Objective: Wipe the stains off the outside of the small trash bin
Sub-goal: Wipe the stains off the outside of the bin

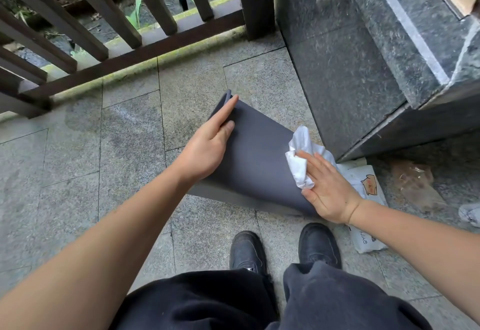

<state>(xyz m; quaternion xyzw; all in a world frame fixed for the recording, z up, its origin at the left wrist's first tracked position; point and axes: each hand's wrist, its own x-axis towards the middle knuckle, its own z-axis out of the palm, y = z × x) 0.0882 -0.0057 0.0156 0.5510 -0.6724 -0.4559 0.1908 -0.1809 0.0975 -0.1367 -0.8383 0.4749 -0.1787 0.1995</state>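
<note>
bin (259, 158) on its side on floor, frame centre | left hand (207, 148) flat, fingers together, steadying rim end | right hand (324, 187) flat, pressing tissue (301, 158) to right wall | risk: bin rolls toward left under push; thin tissue bunches or tears, stains smear

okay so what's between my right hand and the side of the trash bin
A crumpled white wipe, pressed by the right hand flat against the dark grey bin, as the head view shows.
</note>
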